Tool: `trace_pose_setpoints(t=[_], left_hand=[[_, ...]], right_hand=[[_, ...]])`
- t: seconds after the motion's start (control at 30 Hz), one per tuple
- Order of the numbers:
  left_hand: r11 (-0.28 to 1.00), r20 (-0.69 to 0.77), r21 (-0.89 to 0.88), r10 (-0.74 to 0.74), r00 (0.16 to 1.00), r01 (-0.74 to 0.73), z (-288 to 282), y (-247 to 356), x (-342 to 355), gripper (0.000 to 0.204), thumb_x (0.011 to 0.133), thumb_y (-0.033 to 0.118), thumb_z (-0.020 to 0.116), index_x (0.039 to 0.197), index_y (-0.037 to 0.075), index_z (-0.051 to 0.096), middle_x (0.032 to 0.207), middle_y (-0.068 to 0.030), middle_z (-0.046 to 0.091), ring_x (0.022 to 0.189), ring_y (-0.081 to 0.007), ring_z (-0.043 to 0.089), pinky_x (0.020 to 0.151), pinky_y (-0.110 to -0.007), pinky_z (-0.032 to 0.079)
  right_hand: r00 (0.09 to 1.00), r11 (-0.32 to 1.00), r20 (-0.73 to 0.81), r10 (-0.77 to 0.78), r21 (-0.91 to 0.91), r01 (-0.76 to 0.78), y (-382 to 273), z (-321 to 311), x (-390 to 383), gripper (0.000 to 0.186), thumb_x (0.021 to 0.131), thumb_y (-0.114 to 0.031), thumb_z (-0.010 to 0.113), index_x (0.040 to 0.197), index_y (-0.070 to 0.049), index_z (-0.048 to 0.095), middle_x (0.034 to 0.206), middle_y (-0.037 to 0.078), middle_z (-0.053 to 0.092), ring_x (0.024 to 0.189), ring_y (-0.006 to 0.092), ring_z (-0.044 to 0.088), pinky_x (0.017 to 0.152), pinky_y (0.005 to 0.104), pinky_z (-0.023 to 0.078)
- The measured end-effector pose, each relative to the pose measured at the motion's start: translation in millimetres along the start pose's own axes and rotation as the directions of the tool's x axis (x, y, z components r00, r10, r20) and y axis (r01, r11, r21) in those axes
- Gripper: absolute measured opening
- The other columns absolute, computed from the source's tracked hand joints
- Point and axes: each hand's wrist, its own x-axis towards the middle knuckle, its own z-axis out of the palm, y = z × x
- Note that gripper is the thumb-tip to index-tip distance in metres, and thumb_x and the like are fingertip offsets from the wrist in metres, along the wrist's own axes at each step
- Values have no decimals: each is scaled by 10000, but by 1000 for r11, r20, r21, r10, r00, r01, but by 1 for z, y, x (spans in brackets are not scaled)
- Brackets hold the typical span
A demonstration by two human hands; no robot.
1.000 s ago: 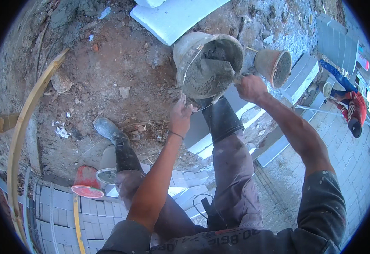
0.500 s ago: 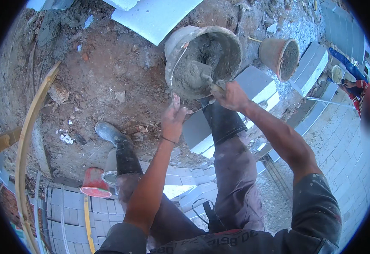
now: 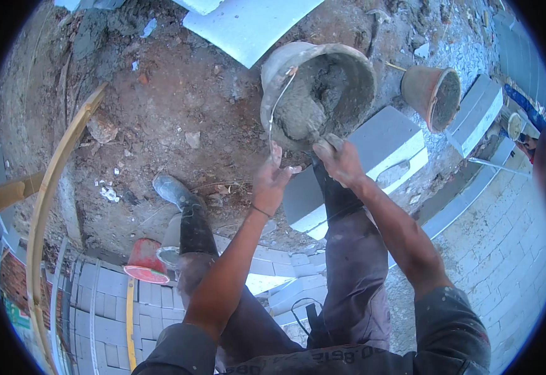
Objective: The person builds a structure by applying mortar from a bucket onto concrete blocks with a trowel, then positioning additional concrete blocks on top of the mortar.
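Note:
A large mud-caked bucket [image 3: 271,94] stands tilted in front of me, with wet grey mortar [image 3: 301,115] inside. My left hand [image 3: 273,181] is at its near left rim, the fingers closed round the thin wire handle [image 3: 275,112], thumb and index finger sticking out. At the near right rim, my right hand [image 3: 340,161] grips the handle of a trowel. Its blade cannot be made out now and seems sunk in the mortar or covered by it.
Pale blocks [image 3: 385,140] lie right of the large bucket. A smaller bucket [image 3: 420,94] of mortar stands beyond. White boards [image 3: 254,28] lie at the top. Left are a curved wooden strip [image 3: 51,175] and a red bucket [image 3: 146,259]. Another person shows partly at far right.
The view has shifted, so the scene sits farther right. The trowel blade, visible earlier on the mortar, has gone out of sight, and my right hand has turned at the rim.

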Motion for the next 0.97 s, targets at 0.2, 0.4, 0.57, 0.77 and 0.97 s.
trace_pose_setpoints(t=[0.2,0.4,0.57,0.77,0.97], left_hand=[[999,-21,6,-34,999,35,-11,7,1,667,956,-35,581,1524,-73,236,1644,-177,150,1480,-273,283,1119,-381,435],[987,-402,50,-121,908,153,-39,66,-59,712,908,117,712,1478,-90,339,1533,-217,387,1375,-294,462,1130,-353,395],[993,-472,92,-26,881,79,-60,65,-117,590,912,149,720,1387,-92,466,1414,-228,530,1306,-277,544,1081,-344,449],[907,-433,319,-118,893,275,-68,27,-73,475,965,215,655,1308,-90,533,1309,-193,629,1217,-238,623,1030,-320,491],[1000,-368,23,21,930,-14,-61,52,-67,570,946,318,659,1356,-53,521,1321,-225,619,1221,-302,622,1034,-362,477]], right_hand=[[939,817,244,242,471,-333,21,-20,-24,209,951,-222,695,889,-31,637,677,-51,531,574,44,465,470,262,371],[985,873,93,148,456,-175,9,-76,-31,135,945,-146,699,885,-71,605,659,-74,528,545,9,457,454,210,335],[973,925,221,-70,380,-19,-40,-156,-13,150,928,-79,696,828,-63,586,653,-56,544,575,53,507,503,243,390],[895,944,328,-303,235,233,-158,-170,72,298,923,-71,684,1165,-5,522,988,81,639,858,131,612,706,283,485],[724,888,567,-392,26,460,-286,-93,233,486,890,-129,737,1286,-39,469,1173,118,628,964,133,628,791,271,512]])
